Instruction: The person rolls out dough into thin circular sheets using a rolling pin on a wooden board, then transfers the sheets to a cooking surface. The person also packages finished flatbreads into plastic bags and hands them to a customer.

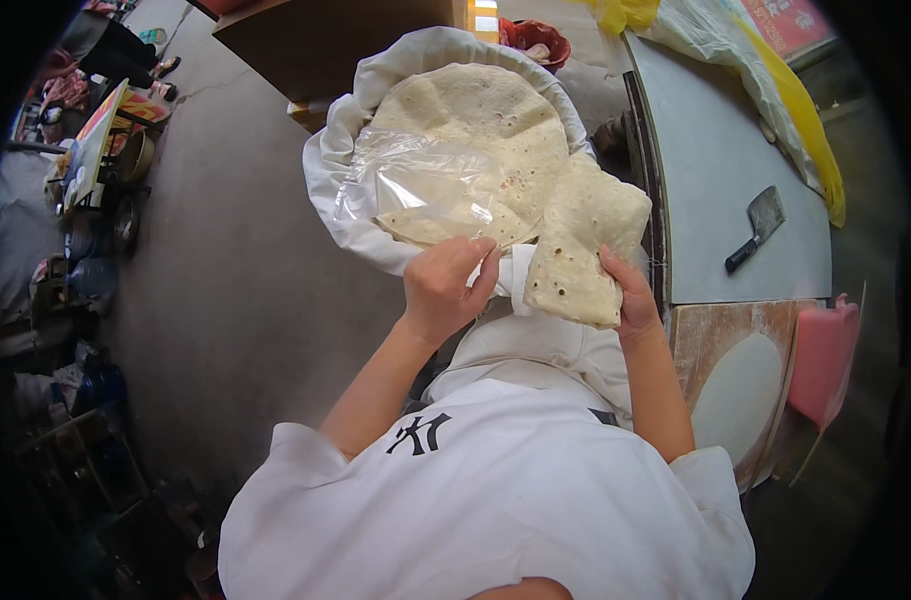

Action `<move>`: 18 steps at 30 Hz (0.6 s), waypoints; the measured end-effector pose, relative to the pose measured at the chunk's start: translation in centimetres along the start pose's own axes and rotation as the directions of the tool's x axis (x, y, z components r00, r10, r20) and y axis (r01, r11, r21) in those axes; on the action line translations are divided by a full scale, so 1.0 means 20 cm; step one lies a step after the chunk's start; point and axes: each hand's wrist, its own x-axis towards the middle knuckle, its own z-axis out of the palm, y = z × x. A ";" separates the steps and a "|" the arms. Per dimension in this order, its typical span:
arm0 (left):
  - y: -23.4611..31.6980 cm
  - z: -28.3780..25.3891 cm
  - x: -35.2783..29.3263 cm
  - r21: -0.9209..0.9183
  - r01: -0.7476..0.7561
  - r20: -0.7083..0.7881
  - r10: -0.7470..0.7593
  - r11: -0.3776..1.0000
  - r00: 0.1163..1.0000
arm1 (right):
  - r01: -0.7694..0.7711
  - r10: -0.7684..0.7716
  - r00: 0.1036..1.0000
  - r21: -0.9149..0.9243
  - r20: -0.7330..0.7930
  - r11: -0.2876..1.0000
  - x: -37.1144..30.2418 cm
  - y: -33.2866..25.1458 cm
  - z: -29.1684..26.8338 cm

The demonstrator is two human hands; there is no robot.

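Note:
My right hand [630,295] grips a folded flatbread [587,235], pale with brown spots, thumb on top. This folded piece is held over the right rim of a round basket lined with white cloth [327,170]. Inside the basket lie large round flatbreads [475,105], stacked. Across their left part rests a clear plastic bag [420,180], crumpled and shiny. At the bag's near right corner, my left hand [447,285] is closed, thumb and forefinger pinched on the thin plastic.
On the right stands a grey-topped table [715,130] with a cleaver [755,230] on it. A floury wooden board [735,370] and a pink plastic container [823,360] are nearer. A cardboard box [305,45] and red basin [540,42] stand beyond the basket.

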 end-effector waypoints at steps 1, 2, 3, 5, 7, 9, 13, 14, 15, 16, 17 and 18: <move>0.00 0.03 -0.08 -0.029 0.041 -0.001 -0.041 0.999 0.999 | -0.029 0.029 1.000 0.011 0.000 1.000 -0.02 -0.01 -0.01; -0.04 0.05 -0.14 0.066 0.041 0.061 -0.045 0.997 0.997 | -0.035 0.035 0.999 0.010 -0.015 0.999 -0.04 -0.02 -0.03; -0.05 0.06 -0.10 0.147 0.093 0.175 -0.119 0.985 0.977 | -0.117 0.115 0.992 0.031 0.053 0.993 -0.04 -0.05 -0.05; -0.08 0.04 -0.02 0.336 0.167 0.382 -0.296 0.927 0.876 | -0.297 0.277 0.939 0.071 0.202 0.952 -0.04 -0.06 -0.10; -0.21 0.09 -0.01 0.405 0.106 0.387 -0.276 0.908 0.880 | -0.422 0.380 0.883 0.110 0.276 0.900 0.03 0.00 -0.15; -0.34 0.07 -0.02 0.389 0.076 0.333 -0.217 0.918 0.918 | -0.510 0.446 0.829 0.129 0.338 0.850 0.10 0.08 -0.16; -0.24 -0.09 0.07 -0.010 0.394 0.163 -0.388 0.919 0.907 | -0.696 0.530 0.692 0.257 0.490 0.670 0.19 0.19 -0.01; -0.23 -0.13 0.08 -0.062 0.398 0.143 -0.386 0.915 0.911 | -0.718 0.549 0.675 0.267 0.494 0.643 0.22 0.24 -0.02; -0.25 -0.16 0.07 -0.113 0.463 0.111 -0.452 0.879 0.885 | -0.739 0.569 0.656 0.272 0.496 0.616 0.26 0.27 -0.02; -0.27 -0.18 0.04 -0.166 0.523 0.082 -0.517 0.836 0.852 | -0.738 0.541 0.656 0.295 0.527 0.607 0.29 0.29 -0.02; -0.29 -0.20 0.02 -0.221 0.576 0.056 -0.579 0.787 0.813 | -0.737 0.512 0.654 0.318 0.556 0.596 0.32 0.31 -0.02; -0.31 -0.19 0.01 -0.394 0.605 0.030 -0.648 0.692 0.761 | -0.738 0.484 0.652 0.342 0.584 0.582 0.36 0.33 -0.01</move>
